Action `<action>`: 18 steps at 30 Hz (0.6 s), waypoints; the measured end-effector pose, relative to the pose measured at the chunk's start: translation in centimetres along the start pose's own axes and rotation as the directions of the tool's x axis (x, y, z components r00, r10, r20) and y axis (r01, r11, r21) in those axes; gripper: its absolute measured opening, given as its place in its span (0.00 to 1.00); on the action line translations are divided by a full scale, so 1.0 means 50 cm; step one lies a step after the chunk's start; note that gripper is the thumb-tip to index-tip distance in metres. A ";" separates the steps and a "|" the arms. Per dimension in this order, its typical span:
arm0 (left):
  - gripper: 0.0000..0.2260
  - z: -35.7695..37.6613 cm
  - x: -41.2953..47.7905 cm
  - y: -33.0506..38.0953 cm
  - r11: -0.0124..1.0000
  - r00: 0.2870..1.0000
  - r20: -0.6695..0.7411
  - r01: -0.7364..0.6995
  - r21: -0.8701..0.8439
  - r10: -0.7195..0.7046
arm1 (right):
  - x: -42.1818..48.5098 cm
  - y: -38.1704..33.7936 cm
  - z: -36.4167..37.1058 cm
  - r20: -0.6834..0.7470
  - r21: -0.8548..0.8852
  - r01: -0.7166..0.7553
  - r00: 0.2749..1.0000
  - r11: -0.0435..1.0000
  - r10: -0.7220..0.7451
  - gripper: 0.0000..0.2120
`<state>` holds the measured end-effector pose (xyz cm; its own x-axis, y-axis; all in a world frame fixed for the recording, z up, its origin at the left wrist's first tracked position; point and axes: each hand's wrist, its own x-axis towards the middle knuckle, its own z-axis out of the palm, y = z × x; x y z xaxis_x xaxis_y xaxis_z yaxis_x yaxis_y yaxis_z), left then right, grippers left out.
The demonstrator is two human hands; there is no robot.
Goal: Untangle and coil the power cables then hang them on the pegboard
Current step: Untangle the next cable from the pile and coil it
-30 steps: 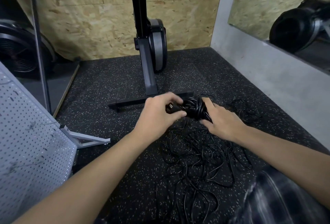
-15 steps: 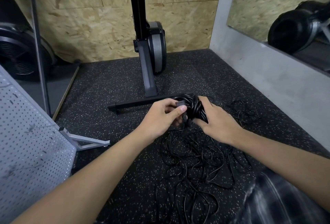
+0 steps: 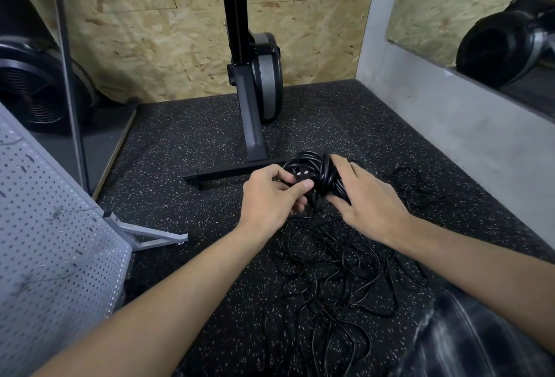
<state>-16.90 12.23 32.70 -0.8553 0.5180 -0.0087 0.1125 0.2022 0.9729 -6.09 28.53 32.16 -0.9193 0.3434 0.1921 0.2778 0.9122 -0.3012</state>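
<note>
A black coiled power cable (image 3: pixel 322 168) is held above the speckled floor between both hands. My left hand (image 3: pixel 270 196) pinches the cable's black plug (image 3: pixel 303 177) with thumb and fingers at the coil's left side. My right hand (image 3: pixel 365 205) grips the coil from the right, fingers wrapped round its loops. Below the hands a loose tangle of thin black cables (image 3: pixel 339 274) spreads over the floor. The grey pegboard (image 3: pixel 51 244) leans at the left on a metal foot.
A black machine post with a T-shaped base (image 3: pixel 240 171) stands just behind the coil, in front of the chipboard wall. A grey low wall (image 3: pixel 456 124) runs along the right. A dark fan (image 3: pixel 33 91) sits far left. My plaid-clad knee (image 3: pixel 480 337) is bottom right.
The plug has turned in my left hand so its prongs face up, and both hands with the coil have shifted slightly toward the machine base.
</note>
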 end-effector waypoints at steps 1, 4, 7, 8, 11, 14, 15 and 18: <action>0.13 0.002 -0.002 -0.001 0.999 0.999 -0.022 -0.026 0.039 0.027 | -0.001 -0.001 0.000 0.014 0.003 0.009 1.000 1.000 -0.009 0.34; 0.12 -0.003 0.000 -0.003 0.982 0.991 -0.096 -0.073 0.175 0.090 | -0.004 -0.004 0.000 0.028 -0.013 0.026 0.999 1.000 -0.025 0.35; 0.12 -0.006 0.000 -0.003 0.964 0.977 -0.150 -0.116 0.238 0.154 | -0.004 -0.007 0.000 0.013 0.015 0.036 0.999 0.999 -0.036 0.35; 0.14 -0.006 0.002 -0.002 0.956 0.969 -0.169 -0.131 0.262 0.179 | -0.004 -0.007 0.000 0.012 0.016 0.040 0.999 0.999 -0.040 0.35; 0.18 -0.017 0.015 -0.001 0.956 0.966 -0.148 -0.176 0.233 0.214 | -0.008 -0.010 -0.002 0.026 -0.022 0.072 0.997 0.997 -0.071 0.36; 0.15 -0.028 0.025 -0.010 0.954 0.972 -0.081 -0.199 0.224 0.222 | -0.012 -0.015 0.002 0.030 -0.029 0.086 0.996 0.996 -0.085 0.36; 0.14 -0.028 0.025 -0.013 0.950 0.971 -0.072 -0.207 0.234 0.230 | -0.012 -0.015 0.003 0.026 -0.019 0.083 0.996 0.996 -0.082 0.36; 0.13 -0.028 0.026 -0.013 0.919 0.945 -0.070 -0.290 0.266 0.318 | -0.012 -0.015 0.000 0.029 0.040 0.063 0.998 0.997 -0.064 0.35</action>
<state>-18.82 11.61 32.36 -0.8083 0.4956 0.3179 0.4858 0.2566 0.8355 -5.75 27.64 32.28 -0.9430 0.2777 0.1837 0.2081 0.9222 -0.3259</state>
